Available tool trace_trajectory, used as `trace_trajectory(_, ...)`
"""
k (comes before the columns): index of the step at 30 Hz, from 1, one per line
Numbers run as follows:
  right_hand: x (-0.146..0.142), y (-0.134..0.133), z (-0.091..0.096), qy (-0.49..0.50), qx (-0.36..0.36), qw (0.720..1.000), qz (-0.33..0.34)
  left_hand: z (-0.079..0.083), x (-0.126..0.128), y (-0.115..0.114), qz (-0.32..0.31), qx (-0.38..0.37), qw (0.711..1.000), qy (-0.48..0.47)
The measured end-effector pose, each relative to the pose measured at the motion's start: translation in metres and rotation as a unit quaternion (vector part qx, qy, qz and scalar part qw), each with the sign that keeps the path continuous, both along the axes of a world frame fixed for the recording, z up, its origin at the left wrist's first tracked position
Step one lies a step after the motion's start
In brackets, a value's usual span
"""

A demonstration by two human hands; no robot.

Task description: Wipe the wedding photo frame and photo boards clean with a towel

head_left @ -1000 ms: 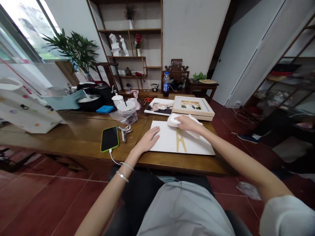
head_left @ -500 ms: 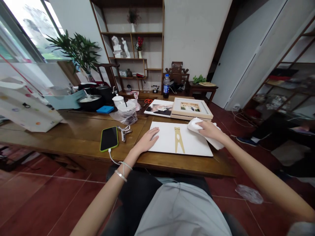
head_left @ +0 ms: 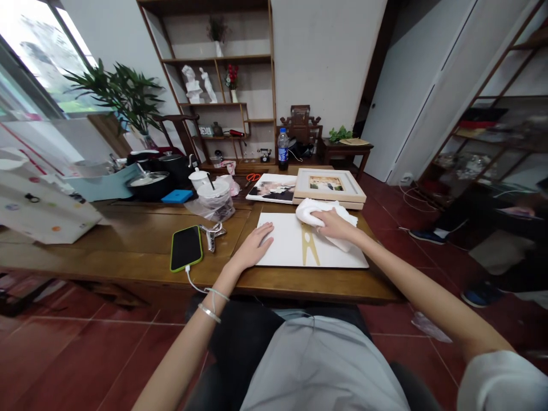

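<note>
A white board (head_left: pixel 282 251) lies flat at the table's front edge, with a tan clothespin shape (head_left: pixel 309 250) on its face. My left hand (head_left: pixel 257 245) rests on the board's left edge, fingers stretched out and holding nothing. My right hand (head_left: pixel 336 224) is closed on a white cloth (head_left: pixel 310 210), pressed over the upper part of the board. Cloth and hand hide the top of the clothespin shape. Part of the cloth trails to the right under the hand.
Behind the board lie a framed picture (head_left: pixel 329 185) and a photo print (head_left: pixel 274 189). To the left are a charging phone (head_left: pixel 186 248), a silver metal tool (head_left: pixel 213 235) and a bagged cup (head_left: pixel 214 197). A bottle (head_left: pixel 283 149) stands at the back. Another person sits at far right.
My right hand has slid the cloth leftward from the board's upper right corner, over the top of the clothespin shape. My left hand stays on the board's left edge.
</note>
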State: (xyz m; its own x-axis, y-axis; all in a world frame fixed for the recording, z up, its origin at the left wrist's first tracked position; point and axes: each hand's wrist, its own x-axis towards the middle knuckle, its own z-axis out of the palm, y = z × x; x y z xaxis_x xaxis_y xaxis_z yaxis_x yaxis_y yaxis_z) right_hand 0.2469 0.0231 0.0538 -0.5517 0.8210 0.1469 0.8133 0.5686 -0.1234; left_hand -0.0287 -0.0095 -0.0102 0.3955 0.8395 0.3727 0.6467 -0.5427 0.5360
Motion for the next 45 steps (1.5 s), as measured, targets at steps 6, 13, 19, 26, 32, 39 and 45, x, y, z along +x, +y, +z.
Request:
trace_trajectory(6,0.036,-0.027,0.001,-0.03,-0.032,0.999,0.014,0.001,0.0,-0.001,0.003,0.001,1.0,-0.001)
trace_trajectory(13,0.047,-0.112,0.031,-0.034,-0.105,0.992,0.066,0.002,0.001,-0.002,0.005,0.001,1.0,-0.002)
trace_trajectory(19,0.052,-0.132,0.043,-0.04,-0.152,0.984,0.081,0.002,0.001,-0.002,0.006,-0.001,1.0,0.006)
trace_trajectory(26,0.047,-0.048,0.011,-0.045,-0.05,0.997,0.028,0.0,0.0,0.0,0.003,0.003,1.0,-0.003)
trace_trajectory(32,0.018,-0.013,-0.006,-0.042,0.054,0.997,0.019,0.0,0.0,0.0,0.001,0.003,1.0,-0.003)
trace_trajectory(39,0.01,-0.057,0.006,-0.085,0.008,0.995,0.054,0.001,0.0,-0.001,0.001,0.002,1.0,0.001)
trace_trajectory(45,0.016,-0.124,0.033,-0.055,-0.074,0.99,0.108,0.004,0.002,-0.003,0.003,-0.003,1.0,0.0)
